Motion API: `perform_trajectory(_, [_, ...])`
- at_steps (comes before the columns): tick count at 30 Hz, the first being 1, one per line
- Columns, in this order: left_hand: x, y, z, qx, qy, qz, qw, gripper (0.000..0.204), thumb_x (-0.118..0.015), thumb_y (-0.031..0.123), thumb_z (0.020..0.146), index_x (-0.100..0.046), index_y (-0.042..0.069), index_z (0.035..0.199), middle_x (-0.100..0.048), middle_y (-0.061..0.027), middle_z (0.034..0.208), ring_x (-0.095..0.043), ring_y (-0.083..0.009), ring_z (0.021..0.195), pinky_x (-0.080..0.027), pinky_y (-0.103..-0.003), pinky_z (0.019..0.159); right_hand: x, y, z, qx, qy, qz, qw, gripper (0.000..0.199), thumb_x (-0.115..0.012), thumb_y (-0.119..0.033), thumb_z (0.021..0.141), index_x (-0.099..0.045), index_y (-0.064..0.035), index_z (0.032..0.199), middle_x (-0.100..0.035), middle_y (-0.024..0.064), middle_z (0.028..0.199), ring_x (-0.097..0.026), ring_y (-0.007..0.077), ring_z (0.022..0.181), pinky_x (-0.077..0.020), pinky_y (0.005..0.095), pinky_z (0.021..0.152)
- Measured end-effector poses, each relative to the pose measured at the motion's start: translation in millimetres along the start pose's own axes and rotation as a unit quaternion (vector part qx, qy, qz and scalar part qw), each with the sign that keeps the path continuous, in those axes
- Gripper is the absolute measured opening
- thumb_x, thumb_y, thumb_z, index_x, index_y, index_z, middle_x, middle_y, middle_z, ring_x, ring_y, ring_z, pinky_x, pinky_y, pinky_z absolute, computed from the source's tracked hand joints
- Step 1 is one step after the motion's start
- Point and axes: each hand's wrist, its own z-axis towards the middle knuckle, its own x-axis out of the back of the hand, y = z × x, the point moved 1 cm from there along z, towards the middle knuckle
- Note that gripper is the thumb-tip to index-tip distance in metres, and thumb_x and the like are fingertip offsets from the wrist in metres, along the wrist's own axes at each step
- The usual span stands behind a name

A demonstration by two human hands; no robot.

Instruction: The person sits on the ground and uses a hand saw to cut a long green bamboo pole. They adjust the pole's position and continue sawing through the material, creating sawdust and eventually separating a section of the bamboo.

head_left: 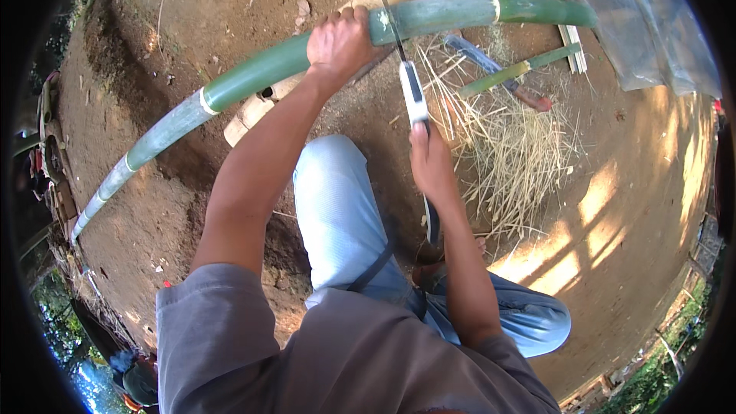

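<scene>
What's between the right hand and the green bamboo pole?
The front of the saw handle and a short stretch of blade lie between right hand and green bamboo pole, seen in the head view.

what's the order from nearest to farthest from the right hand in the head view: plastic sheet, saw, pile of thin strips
1. Saw: held in the right hand.
2. Pile of thin strips: just to the hand's right.
3. Plastic sheet: at the view's upper right.
</scene>
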Motion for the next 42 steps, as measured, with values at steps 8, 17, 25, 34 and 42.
perform_trajectory(8, [9.2, -2.8, 5.3, 0.001, -0.042, -0.022, 0.999, 0.076, -0.085, 0.052, 0.07, -0.06, 0.003, 0.122, -0.071, -0.0224, 0.107, -0.069, -0.0404, 0.106, -0.053, -0.051, 0.096, -8.2, -12.6, 49.2, 0.017, 0.02, 0.002, 1.0, 0.069, -0.034, -0.06, 0.106, -0.058, 0.0043, 0.11, -0.066, 0.0326, 0.097, -0.063, 0.0533, 0.099, -0.0485, 0.0568, 0.085])
perform_trajectory(17, [3.6, -26.2, 57.8, -0.009, -0.318, -0.131, 0.939, 0.078, -0.089, 0.038, 0.062, -0.062, 0.003, 0.126, -0.071, -0.0233, 0.113, -0.067, -0.0373, 0.11, -0.052, -0.045, 0.099, -13.5, -14.1, 62.5, 0.002, 0.02, -0.008, 1.0, 0.067, -0.033, -0.058, 0.107, -0.059, 0.0036, 0.109, -0.066, 0.0321, 0.094, -0.064, 0.0536, 0.095, -0.0492, 0.0561, 0.083])
perform_trajectory(25, [-11.3, -30.4, 71.3, -0.021, -0.345, -0.145, 0.927, 0.062, -0.085, 0.04, 0.06, -0.072, 0.002, 0.107, -0.075, -0.0176, 0.106, -0.07, -0.0349, 0.098, -0.056, -0.044, 0.09, -12.7, -18.6, 57.4, 0.009, 0.03, 0.01, 0.999, 0.067, -0.034, -0.058, 0.107, -0.058, 0.0047, 0.11, -0.066, 0.032, 0.093, -0.063, 0.0538, 0.095, -0.049, 0.0553, 0.083])
perform_trajectory(34, [46.7, 0.5, 27.9, 0.027, -0.286, -0.033, 0.957, 0.049, -0.071, 0.029, 0.075, -0.069, 0.002, 0.115, -0.074, -0.0201, 0.107, -0.074, -0.0316, 0.1, -0.06, -0.041, 0.089, 8.9, 13.3, -109.6, -0.043, 0.023, 0.007, 0.999, 0.048, -0.044, -0.039, 0.108, -0.056, 0.005, 0.123, -0.067, 0.0315, 0.095, -0.064, 0.0524, 0.091, -0.0492, 0.055, 0.08])
perform_trajectory(42, [26.0, 9.1, 26.3, 0.007, -0.222, -0.011, 0.975, 0.062, -0.078, 0.045, 0.074, -0.065, 0.001, 0.117, -0.074, -0.0224, 0.101, -0.073, -0.0359, 0.096, -0.059, -0.046, 0.088, 0.5, 0.9, 9.4, 0.042, 0.032, -0.026, 0.998, 0.044, -0.04, -0.038, 0.11, -0.057, 0.0021, 0.114, -0.058, 0.0154, 0.079, -0.058, 0.0269, 0.072, -0.0452, 0.042, 0.064])
